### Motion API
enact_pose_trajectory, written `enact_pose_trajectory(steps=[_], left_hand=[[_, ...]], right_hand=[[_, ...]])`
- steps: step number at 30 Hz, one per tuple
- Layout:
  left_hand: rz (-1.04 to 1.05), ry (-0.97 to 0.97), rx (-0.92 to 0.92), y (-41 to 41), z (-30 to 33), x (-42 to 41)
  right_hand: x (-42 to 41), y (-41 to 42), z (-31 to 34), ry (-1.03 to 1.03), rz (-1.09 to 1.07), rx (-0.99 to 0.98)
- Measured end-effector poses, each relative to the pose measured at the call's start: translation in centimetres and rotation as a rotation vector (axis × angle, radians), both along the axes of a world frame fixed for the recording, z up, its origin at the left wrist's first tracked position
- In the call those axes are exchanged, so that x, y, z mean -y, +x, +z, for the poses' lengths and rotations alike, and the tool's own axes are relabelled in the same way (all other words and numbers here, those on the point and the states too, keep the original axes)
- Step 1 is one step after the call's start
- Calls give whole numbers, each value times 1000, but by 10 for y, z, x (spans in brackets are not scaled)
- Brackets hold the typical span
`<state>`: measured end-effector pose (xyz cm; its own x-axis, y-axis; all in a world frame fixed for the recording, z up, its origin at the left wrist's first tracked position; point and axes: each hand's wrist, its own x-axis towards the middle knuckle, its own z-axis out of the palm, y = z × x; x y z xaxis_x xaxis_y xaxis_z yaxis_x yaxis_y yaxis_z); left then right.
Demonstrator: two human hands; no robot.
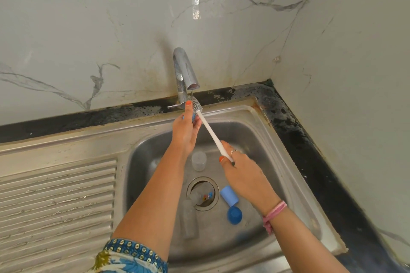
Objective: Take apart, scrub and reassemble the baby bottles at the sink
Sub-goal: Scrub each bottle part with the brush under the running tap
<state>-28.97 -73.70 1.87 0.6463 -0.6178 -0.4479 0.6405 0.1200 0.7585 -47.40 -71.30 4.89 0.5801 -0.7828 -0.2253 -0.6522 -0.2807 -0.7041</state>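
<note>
Sink (261, 131) of shiny steel sits in the black counter (295, 131). Under the tap (185, 73) at twelve o'clock, the left hand (185, 133) pinches a small blue part beside the brush (210, 131). The right hand (241, 173) grips its white handle. At six o'clock lie a clear bottle (188, 219) and blue cap (229, 195).

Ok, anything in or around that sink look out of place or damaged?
Yes: a small colourful piece sits inside the open drain, where it could slip down. The black counter edge around the sink looks stained and worn. The bottle parts lying in the basin seem normal mid-wash.
</note>
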Motion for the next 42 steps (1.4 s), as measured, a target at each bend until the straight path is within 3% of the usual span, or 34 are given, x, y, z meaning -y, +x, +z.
enact_pose_trajectory(steps=[4,11,16,20,35,42], left_hand=[[8,-105,-55,-3,2,-3],[51,-47,-113,1,4,-2],[-64,-109,-120,-5,6,-2],[21,-156,-151,6,9,-3],[-33,-115,-203,2,3,-2],[39,-7,-122,3,3,7]], right_hand=[[5,6,4,5,-12,2],[-12,-3,1,-25,29,-28],[6,-1,10,-19,-1,-24],[-4,-3,9,-84,62,-14],[12,-1,4,39,-3,14],[6,-5,4,4,9,15]])
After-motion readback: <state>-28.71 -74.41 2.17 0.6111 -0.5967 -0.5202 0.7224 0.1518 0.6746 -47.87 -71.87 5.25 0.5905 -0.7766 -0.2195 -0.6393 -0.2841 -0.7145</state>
